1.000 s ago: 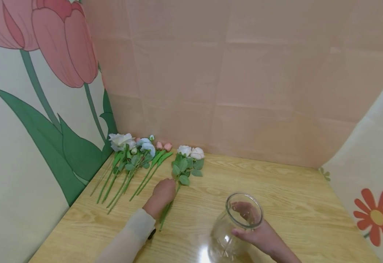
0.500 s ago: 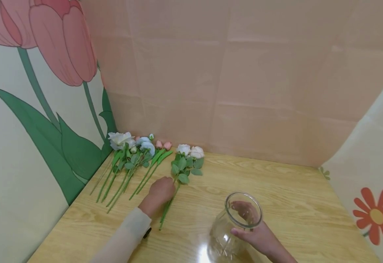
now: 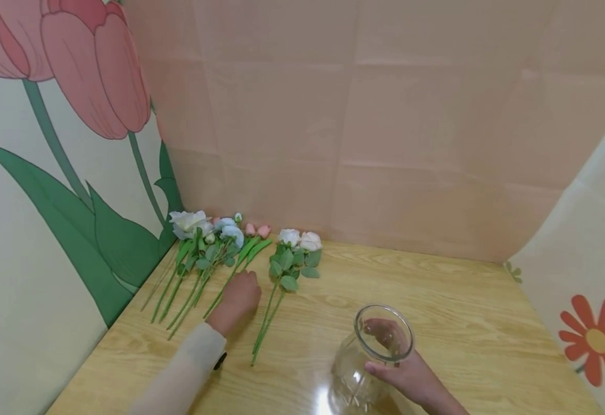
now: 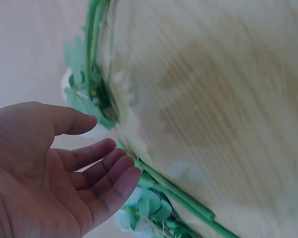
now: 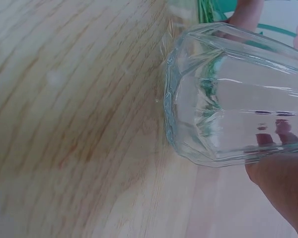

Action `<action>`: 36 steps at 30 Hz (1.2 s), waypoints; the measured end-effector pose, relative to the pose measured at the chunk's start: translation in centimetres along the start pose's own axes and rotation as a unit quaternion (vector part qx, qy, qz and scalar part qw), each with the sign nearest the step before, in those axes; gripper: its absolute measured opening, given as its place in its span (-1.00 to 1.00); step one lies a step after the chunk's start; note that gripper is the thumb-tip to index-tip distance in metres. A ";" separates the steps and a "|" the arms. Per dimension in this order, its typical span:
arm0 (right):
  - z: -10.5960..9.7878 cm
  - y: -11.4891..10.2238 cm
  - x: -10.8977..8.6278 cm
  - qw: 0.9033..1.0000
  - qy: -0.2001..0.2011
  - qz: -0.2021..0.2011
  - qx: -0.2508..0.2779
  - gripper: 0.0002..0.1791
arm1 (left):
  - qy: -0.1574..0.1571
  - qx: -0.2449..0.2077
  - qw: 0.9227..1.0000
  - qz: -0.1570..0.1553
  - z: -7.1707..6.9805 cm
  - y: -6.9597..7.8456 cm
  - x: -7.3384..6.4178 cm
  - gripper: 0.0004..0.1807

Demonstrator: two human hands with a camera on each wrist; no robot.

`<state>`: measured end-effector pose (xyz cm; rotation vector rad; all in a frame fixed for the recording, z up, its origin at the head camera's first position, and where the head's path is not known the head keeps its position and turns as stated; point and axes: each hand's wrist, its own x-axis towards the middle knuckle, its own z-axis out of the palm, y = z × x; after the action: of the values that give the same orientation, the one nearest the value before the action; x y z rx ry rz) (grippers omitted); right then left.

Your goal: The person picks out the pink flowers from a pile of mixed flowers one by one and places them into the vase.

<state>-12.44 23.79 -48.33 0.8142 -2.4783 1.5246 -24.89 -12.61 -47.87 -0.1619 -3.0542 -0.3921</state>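
On the worktop's [image 3: 463,311] L we see ruffled white blooms [image 3: 189,222], blue blooms [image 3: 233,235], then pink buds [image 3: 263,231] w/ slim green stems [image 3: 213,305]. The L hand [image 3: 237,300] is relaxed, nr those stems; we can't tell if touching. Next, two pale leafy roses [image 3: 309,241]. On R, the R hand [image 3: 410,369] grips a clear faceted glass vase [image 3: 351,369], fingers visible thru its wall.

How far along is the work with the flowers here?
Done: two pale roses look set apart on the table. In hand: the right hand holds the glass vase; the left hand, near the pink tulips, holds nothing. Remaining: probably filling the vase, since it looks empty.
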 end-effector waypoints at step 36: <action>-0.1 0.0 -0.1 1.000 -0.007 0.006 -0.006 -0.22 | -0.065 -0.024 0.996 -0.059 -0.4 -3.1 3.7 -0.85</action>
<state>-12.40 23.88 -48.29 0.8123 -2.5047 1.5106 -28.86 -15.31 -47.99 -0.0092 -3.1932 -0.4795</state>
